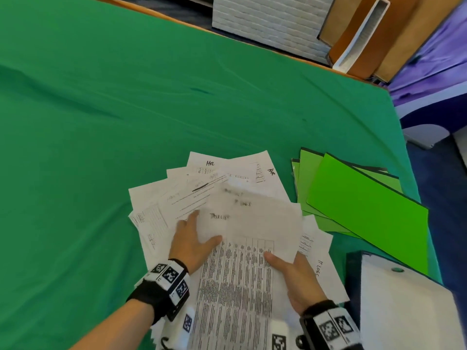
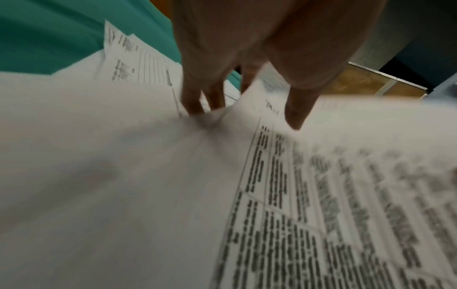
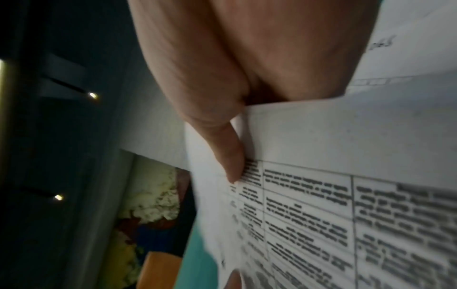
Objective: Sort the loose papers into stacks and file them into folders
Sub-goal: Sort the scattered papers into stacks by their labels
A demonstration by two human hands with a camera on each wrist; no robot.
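Observation:
Several loose white papers (image 1: 177, 198) lie fanned out on the green cloth (image 1: 126, 109). Both hands hold up a sheet printed with a dense table (image 1: 235, 286). My left hand (image 1: 199, 233) pinches its left edge, thumb (image 2: 294, 115) on top and fingers (image 2: 193, 101) behind it. My right hand (image 1: 290, 271) grips the right edge, thumb (image 3: 232, 162) pressed on the print, fingers hidden beneath. A blurred sheet with handwriting (image 1: 252, 213) curls over the top of the held one. Several bright green folders (image 1: 366, 208) lie overlapping to the right.
A dark blue binder with a white cover (image 1: 404, 304) sits at the near right. Beyond the table's far edge stand a white brick-pattern panel (image 1: 267, 24) and brown boards (image 1: 394, 36). Purple cloth (image 1: 434, 59) lies at the far right.

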